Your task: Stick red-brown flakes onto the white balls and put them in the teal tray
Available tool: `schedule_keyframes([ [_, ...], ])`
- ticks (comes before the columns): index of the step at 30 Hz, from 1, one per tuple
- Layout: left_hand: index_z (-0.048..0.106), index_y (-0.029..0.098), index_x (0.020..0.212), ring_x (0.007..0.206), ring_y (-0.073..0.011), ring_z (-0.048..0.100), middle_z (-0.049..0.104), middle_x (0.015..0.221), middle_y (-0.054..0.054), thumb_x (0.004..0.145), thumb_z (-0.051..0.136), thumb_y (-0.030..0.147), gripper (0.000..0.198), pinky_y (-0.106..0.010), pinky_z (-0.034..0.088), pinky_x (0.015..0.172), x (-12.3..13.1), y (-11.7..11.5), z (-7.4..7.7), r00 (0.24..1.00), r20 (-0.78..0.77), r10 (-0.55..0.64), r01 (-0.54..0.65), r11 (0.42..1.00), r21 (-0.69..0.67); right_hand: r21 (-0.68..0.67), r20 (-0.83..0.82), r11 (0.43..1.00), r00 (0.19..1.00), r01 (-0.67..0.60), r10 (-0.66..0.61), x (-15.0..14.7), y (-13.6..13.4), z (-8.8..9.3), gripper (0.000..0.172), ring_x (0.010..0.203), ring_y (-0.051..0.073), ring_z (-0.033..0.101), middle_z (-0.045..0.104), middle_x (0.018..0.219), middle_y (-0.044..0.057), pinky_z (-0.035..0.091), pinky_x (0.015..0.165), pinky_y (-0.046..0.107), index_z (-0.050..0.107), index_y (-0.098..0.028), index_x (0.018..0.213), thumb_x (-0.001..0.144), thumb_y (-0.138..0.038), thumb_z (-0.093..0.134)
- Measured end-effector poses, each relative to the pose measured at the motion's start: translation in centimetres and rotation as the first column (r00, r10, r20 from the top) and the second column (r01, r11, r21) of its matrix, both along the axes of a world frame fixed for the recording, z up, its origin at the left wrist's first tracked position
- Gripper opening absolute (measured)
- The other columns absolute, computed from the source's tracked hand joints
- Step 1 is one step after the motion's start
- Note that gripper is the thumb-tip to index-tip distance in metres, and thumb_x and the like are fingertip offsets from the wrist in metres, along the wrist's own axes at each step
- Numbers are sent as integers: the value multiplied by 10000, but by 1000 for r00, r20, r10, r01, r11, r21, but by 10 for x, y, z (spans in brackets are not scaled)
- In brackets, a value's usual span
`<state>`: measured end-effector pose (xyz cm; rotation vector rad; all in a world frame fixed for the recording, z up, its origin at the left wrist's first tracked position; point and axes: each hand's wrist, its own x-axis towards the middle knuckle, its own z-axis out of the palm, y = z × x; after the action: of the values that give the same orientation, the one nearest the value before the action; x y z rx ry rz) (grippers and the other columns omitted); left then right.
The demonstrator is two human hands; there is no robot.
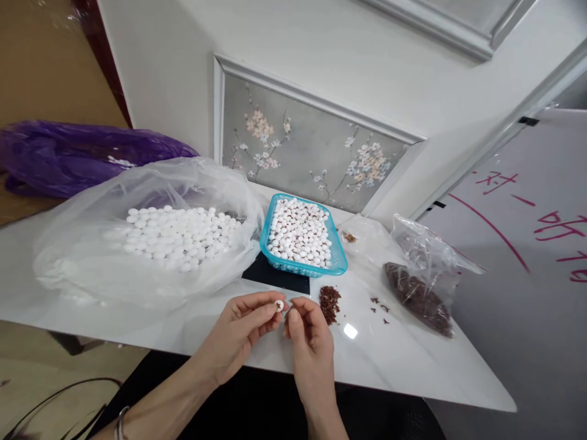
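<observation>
Near me, my left hand (pixel 250 321) pinches a white bead (pixel 280 302), I can't tell if my curled right hand (pixel 312 333) grips anything, and more lie in the left bag (pixel 87 244) and far blue basket (pixel 339 260).

White wall (pixel 174 36) seen at 11 o'clock; grey floral panel (pixel 298 153) framed w/ pale moulding at 12, 2nd frame (pixel 435 27) cut off at 1. Whiteboard (pixel 499 324), marked w/ red writing (pixel 499 232), placed at 3. Tan surface (pixel 41 67) bordered by dk red strip (pixel 103 61) at 10. Pale floor (pixel 27 354) crossed by blk cable (pixel 64 389) at 8. Light spot (pixel 350 331) reflected in glossy wht tabletop (pixel 413 366) at 5.
</observation>
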<state>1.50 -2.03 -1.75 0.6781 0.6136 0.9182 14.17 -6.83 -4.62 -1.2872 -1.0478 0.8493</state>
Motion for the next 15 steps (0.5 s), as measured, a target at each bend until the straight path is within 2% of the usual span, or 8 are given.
schedule_keyframes([
  [4, 763, 122, 802, 644, -94, 538, 657, 703, -29, 749, 712, 173, 90, -185, 469, 649, 1, 0, 0, 1000, -7, -13, 14, 999, 53, 1, 26, 1000, 1000, -12, 12, -1, 0, -1, 208, 651, 110, 525, 601, 825, 3, 466, 633, 236, 574, -205, 1011, 914, -374, 500],
  [15, 771, 139, 812, 663, -102, 487, 611, 687, -16, 776, 667, 167, 113, -207, 434, 678, 0, -2, -3, 999, -51, -12, 17, 993, 113, 12, 26, 1000, 999, -20, 20, -1, 2, -2, 183, 672, 104, 546, 613, 848, -6, 466, 640, 218, 588, -221, 1007, 914, -357, 508],
])
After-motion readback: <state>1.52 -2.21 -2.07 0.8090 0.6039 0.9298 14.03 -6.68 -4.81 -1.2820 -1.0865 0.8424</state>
